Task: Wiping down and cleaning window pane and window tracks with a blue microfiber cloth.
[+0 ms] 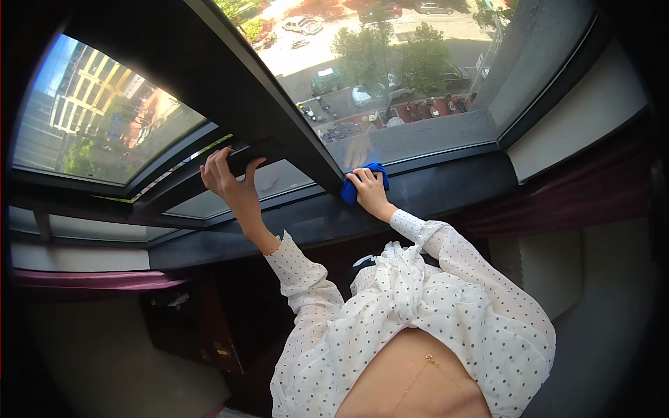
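My right hand (370, 192) holds a bunched blue cloth (349, 190) against the lower left corner of the large window pane (418, 104), where the glass meets the dark frame (292, 99). The hand's faint reflection shows in the glass just above it. My left hand (230, 180) is raised at the dark window frame to the left, its fingers and thumb curled around a dark projecting part (245, 154) that may be a handle or frame edge. An opened window sash (104, 115) stands beyond that hand.
Below the panes runs a dark sill (439, 180). A purple curtain (543, 201) hangs at the right and another (99, 279) at the left. A dark wooden piece of furniture (193, 324) stands at lower left. Outside, far below, lie a street, trees and parked vehicles.
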`<state>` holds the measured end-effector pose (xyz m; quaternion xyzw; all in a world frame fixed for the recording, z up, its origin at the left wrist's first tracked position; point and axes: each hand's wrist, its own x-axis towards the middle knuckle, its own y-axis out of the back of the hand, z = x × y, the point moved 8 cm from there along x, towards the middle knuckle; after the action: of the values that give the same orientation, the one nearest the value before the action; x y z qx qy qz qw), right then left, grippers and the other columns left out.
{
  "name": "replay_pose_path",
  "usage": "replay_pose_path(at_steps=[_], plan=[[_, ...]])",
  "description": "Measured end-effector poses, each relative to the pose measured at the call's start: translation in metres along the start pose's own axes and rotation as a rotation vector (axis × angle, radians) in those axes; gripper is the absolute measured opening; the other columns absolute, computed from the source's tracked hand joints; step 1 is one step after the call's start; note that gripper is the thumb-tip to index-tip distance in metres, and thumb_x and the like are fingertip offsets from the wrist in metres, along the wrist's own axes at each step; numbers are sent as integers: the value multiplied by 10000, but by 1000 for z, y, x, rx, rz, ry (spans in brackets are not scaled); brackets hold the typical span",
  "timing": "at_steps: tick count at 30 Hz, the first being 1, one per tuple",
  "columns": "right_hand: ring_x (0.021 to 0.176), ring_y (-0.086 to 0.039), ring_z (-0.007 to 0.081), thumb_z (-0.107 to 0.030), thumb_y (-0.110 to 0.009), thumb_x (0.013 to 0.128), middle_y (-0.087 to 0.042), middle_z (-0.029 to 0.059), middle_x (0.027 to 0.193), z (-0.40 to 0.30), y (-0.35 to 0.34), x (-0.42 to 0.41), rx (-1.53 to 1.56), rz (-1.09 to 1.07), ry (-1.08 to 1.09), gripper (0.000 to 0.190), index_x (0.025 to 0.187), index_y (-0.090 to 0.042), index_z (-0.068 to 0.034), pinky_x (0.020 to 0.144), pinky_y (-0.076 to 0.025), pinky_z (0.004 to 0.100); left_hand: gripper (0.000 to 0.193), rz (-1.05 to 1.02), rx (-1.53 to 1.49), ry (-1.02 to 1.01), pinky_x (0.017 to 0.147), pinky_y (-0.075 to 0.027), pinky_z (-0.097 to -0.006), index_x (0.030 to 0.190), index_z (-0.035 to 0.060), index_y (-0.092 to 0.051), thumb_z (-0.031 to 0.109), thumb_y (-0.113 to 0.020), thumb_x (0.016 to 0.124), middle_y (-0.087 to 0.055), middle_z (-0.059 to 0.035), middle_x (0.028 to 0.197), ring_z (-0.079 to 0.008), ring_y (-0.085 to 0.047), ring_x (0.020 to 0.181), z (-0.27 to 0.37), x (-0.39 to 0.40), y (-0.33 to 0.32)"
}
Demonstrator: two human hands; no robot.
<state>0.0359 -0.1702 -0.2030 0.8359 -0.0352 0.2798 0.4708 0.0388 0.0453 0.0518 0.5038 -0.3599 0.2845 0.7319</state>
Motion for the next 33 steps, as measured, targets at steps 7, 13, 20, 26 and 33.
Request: replay_pose_path(at_steps=[7,13,20,26,33], plan=[[1009,-531,225,-47,-621,661,-571,44,995,26,31,-26,70,-153,150,361,1014,-629,-123,856,-372,392,486,-6,-10,8,1076,-251,-436,1045,79,-551,215,-814,660,-568,-66,1030,-247,-519,1059,-3,-3,3],[955,-538,250,-56,-612,664,-575,60,966,96,84,-59,-34,-61,-188,350,1002,-644,-138,834,-379,383,467,2,-19,19,1075,-256,-440,1023,74,-543,216,-809,665,-560,-65,1016,-255,-521,1042,-5,-2,1],[1000,-502,251,-66,-595,680,-549,58,992,107,95,-76,-179,112,-368,377,1046,-615,-154,853,-362,391,524,71,-115,-23,1081,-204,-428,1043,113,-546,255,-831,627,-551,-28,1065,-246,-493,1116,-16,-7,-7],[996,-506,251,-60,-583,682,-549,61,993,100,94,-75,-184,124,-349,375,1042,-619,-159,854,-363,392,549,121,-95,-52,1080,-195,-439,1068,123,-533,314,-823,643,-542,-24,1070,-244,-472,1144,-23,-12,-7],[1006,-506,252,-63,-586,688,-547,64,1012,83,94,-96,-272,184,-439,365,1042,-625,-140,858,-364,395,569,175,-96,-35,1076,-210,-467,1091,118,-516,407,-790,684,-526,-39,1077,-259,-452,1164,-21,-13,-14]])
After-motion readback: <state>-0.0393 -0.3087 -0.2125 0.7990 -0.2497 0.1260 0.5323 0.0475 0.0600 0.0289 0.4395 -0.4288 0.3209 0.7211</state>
